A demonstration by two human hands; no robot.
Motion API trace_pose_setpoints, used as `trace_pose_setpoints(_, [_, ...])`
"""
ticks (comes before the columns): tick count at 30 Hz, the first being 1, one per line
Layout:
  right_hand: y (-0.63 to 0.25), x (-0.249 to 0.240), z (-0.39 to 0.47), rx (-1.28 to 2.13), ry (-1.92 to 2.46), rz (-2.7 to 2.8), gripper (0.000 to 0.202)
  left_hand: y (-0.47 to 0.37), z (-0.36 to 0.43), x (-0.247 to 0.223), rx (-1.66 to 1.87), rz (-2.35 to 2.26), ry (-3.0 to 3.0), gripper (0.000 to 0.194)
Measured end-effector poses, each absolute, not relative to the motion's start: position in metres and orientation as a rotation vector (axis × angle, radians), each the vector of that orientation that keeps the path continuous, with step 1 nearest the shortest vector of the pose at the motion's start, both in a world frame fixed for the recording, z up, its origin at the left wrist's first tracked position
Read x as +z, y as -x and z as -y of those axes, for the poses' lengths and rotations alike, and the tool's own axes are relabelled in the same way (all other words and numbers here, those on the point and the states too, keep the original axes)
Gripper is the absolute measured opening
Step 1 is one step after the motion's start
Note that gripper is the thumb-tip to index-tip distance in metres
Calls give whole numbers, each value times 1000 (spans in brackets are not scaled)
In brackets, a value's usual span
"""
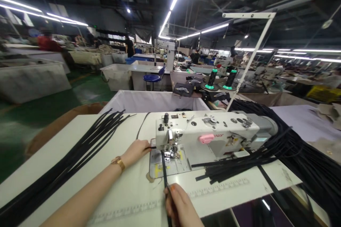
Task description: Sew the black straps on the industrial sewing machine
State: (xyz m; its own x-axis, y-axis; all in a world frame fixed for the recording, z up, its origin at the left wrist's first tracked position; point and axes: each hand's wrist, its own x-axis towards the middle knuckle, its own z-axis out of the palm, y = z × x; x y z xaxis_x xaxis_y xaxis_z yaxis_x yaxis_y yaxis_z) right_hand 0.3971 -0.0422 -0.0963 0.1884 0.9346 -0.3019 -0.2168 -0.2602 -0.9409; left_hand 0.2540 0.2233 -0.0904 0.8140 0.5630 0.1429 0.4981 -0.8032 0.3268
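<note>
My right hand (181,204) is curled closed around the black strap (164,170), its near end cut off and far end lost under the sewing machine (194,138), long axis pointing away from me over the desk (128,198), while my left hand (136,153) pinches a partly hidden dark strip (152,148).

The strips (61,156) are black, the sewing machine (186,131) white with a pink patch (206,139).
</note>
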Motion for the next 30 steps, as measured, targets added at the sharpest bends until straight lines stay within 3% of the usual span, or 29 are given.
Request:
trace_pose_setpoints(8, [-379,-87,-63,1783,907,236,13,-231,-213,-94,362,-865,-2630,25])
trace_pose_setpoints(21, [-374,-106,-109,1724,911,236,15,-228,-207,-92,385,-858,-2513,23])
trace_pose_setpoints(30, [-365,-115,-110,1551,933,272,41,-228,-200,-91,468,-862,-2506,22])
